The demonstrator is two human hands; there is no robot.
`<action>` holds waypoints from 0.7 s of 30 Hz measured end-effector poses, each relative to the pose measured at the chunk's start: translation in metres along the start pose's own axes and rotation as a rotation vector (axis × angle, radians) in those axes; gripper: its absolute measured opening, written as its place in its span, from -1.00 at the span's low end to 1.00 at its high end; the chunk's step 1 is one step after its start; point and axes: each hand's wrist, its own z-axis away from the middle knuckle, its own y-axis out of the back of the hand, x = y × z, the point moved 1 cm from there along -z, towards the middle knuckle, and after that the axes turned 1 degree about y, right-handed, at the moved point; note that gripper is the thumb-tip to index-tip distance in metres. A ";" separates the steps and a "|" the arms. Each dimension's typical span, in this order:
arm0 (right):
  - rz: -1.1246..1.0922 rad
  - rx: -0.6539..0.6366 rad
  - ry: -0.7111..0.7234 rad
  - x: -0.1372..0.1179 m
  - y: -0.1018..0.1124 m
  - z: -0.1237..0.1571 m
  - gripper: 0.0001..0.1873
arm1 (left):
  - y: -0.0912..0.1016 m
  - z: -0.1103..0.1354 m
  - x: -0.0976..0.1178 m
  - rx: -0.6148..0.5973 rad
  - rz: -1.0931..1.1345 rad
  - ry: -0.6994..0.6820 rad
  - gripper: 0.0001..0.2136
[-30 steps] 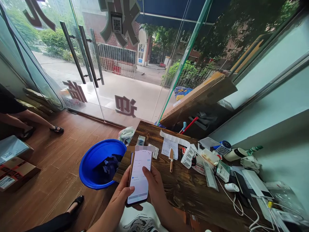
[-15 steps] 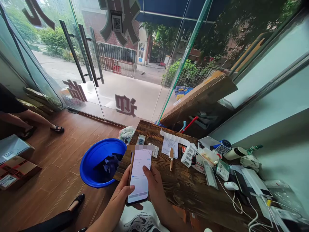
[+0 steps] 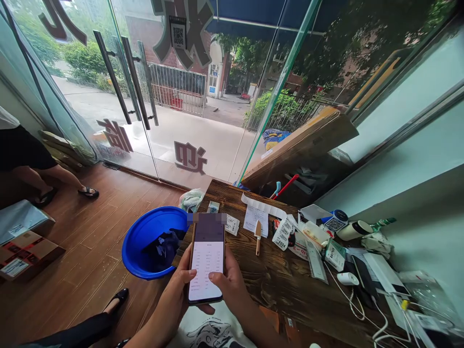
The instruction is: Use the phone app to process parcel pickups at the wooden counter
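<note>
A smartphone (image 3: 206,261) is held upright in front of me, its lit screen showing a pale list under a darkened top part. My left hand (image 3: 180,279) grips its left edge, the thumb lying at the screen's side and fingertips showing beneath the lower edge. My right hand (image 3: 230,279) wraps the right edge, with its thumb over the lower middle of the screen. The screen's text is too small to read. Behind the phone is the dark wooden table (image 3: 275,285), where a knife (image 3: 257,237) with a light brown blade or cover lies beside a printed paper (image 3: 255,220).
A blue tub (image 3: 132,251) with dark cloth stands left of the table. Number labels (image 3: 284,234), a bottle (image 3: 354,230), a green box (image 3: 335,254) and white cables (image 3: 357,307) crowd the right side. Cardboard boxes (image 3: 32,251) and a person's legs (image 3: 61,176) are at left; glass doors (image 3: 174,121) stand ahead.
The phone's screen has switched to a list with a darkened top. My right thumb has moved down and left across the screen. More of the person at left shows.
</note>
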 end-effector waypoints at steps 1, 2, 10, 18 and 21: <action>0.006 -0.013 0.005 -0.001 -0.001 0.000 -0.53 | 0.000 0.000 0.000 -0.002 0.001 0.000 -0.36; 0.013 -0.021 0.008 -0.001 -0.001 0.001 -0.53 | 0.001 0.000 0.000 0.001 -0.002 -0.001 -0.37; -0.117 0.075 -0.019 0.012 0.005 -0.005 -0.57 | -0.002 0.006 0.002 -0.025 -0.034 0.005 -0.32; -0.046 0.207 -0.020 0.008 0.000 -0.012 -0.70 | -0.007 0.009 0.003 0.008 -0.047 0.011 -0.24; -0.056 0.230 -0.038 0.007 -0.002 -0.012 -0.64 | -0.007 0.009 0.003 0.002 -0.060 0.008 -0.23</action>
